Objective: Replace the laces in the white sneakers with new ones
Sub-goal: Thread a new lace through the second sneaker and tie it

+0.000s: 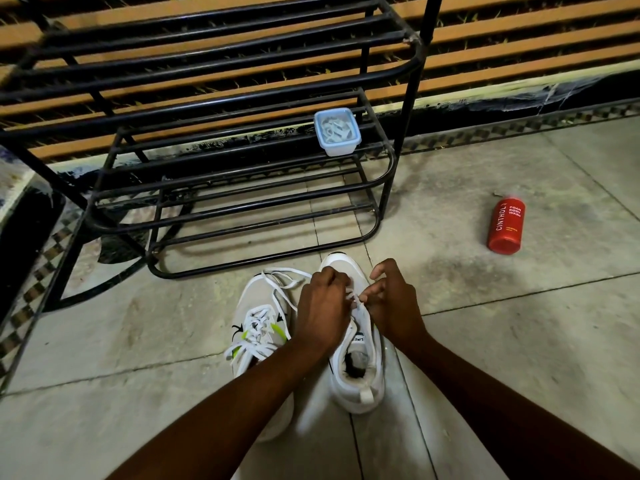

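Two white sneakers (308, 344) side by side on the stone floor (485, 323), toes toward 12 o'clock. Over the right sneaker (360, 368), left hand (320, 310) curled and right hand (391, 306) pinching, both on its white lace (354, 299). Left sneaker (258, 327) laced, loose ends trailing. At 12, black rack (242, 188) bearing a lidded container (336, 131); at 2, red bottle (505, 225) lying flat.

Both forearms reaching forward, hands close together; left hand (323, 306) fingers curled, right hand (389, 306) fingertips pinching
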### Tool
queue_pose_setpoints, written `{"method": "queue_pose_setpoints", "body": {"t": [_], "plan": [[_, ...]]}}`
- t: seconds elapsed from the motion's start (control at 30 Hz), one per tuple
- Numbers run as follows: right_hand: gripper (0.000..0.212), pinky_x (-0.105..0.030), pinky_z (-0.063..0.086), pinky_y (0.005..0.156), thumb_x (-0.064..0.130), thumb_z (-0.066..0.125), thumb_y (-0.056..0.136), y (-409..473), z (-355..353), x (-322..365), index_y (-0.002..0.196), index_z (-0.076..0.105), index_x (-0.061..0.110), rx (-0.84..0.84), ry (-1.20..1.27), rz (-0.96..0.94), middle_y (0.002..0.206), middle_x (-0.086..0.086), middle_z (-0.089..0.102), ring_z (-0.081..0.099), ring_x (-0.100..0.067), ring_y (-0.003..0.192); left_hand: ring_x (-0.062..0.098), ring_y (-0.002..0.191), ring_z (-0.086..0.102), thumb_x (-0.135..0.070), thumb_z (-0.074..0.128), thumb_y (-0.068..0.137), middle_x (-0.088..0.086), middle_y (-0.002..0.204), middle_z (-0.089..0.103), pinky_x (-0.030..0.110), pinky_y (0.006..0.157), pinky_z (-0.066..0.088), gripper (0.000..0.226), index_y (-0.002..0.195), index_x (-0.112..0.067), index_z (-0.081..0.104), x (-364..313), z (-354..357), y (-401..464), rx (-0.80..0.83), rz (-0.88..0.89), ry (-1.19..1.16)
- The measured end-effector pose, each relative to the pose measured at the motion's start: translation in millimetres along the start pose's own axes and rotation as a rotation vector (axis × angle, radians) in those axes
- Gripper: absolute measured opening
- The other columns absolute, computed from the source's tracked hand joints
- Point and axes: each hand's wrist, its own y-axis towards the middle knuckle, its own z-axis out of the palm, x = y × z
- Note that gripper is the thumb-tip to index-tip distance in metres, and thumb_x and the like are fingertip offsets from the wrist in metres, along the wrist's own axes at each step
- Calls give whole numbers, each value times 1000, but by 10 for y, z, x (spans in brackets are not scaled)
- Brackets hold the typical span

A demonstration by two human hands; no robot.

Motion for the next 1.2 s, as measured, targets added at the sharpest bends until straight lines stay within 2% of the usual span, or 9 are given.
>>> {"method": "queue_pose_setpoints", "body": {"t": [0.13,0.27,0.4,0.57,0.73,0.87,0.97,1.07,1.2], "plan": [[20,-18,47,60,6,46,75,28,-60,-6,92,41,14,-35,65,-84,70,-7,64,63,-14,63,25,113,59,-27,66,94,0,125,61,39,93,48,29,122,-19,67,18,36,-8,0,1,57],[38,-20,49,64,-16,53,74,117,-196,-142,90,39,15,-202,62,-49,73,-2,69,66,-10,68,25,112,59,-33,63,96,-1,123,60,40,92,44,25,117,-20,67,28,80,-19,-23,-9,94],[46,-37,53,66,-23,56,79,238,-330,-232,85,37,18,-365,513,229,69,-11,67,66,-24,66,21,115,57,-38,60,97,-4,125,58,41,95,41,27,120,-24,65,30,101,-24,-24,-6,116],[38,-50,61,76,-16,46,92,163,-256,-208,79,41,20,-25,1149,474,67,-7,54,71,-32,68,21,119,55,-31,61,93,-5,127,56,42,99,39,30,123,-25,64,29,109,-28,3,-24,165],[36,-24,38,50,-18,36,80,166,-115,-61,79,49,16,52,709,277,68,-7,43,37,-17,51,23,118,56,-34,60,96,-4,128,56,44,101,40,31,125,-24,63,26,115,-26,7,-24,176],[22,-30,41,61,-5,58,76,264,-223,6,90,59,11,213,-204,-423,77,0,52,49,-19,66,21,119,56,-37,57,97,-5,127,56,47,103,40,31,125,-25,62,37,134,-24,12,-26,182],[7,-35,44,61,-2,63,73,305,-316,3,73,61,5,373,-644,-817,84,-12,55,53,-27,72,20,121,55,-38,57,97,-6,127,55,47,105,39,30,124,-26,62,54,148,-20,12,-27,182],[11,-38,49,64,-2,68,80,355,-368,-9,72,61,1,361,-740,-697,91,-18,55,55,-33,81,18,123,53,-37,56,97,-7,129,55,46,105,37,30,125,-27,62,69,159,-20,5,-24,175],[13,-41,44,71,1,66,90,372,-442,2,78,61,4,-7,-595,-477,92,-8,56,48,-24,85,18,125,52,-34,60,95,-7,131,56,44,104,36,32,125,-26,63,74,152,-40,1,-16,160]]}}
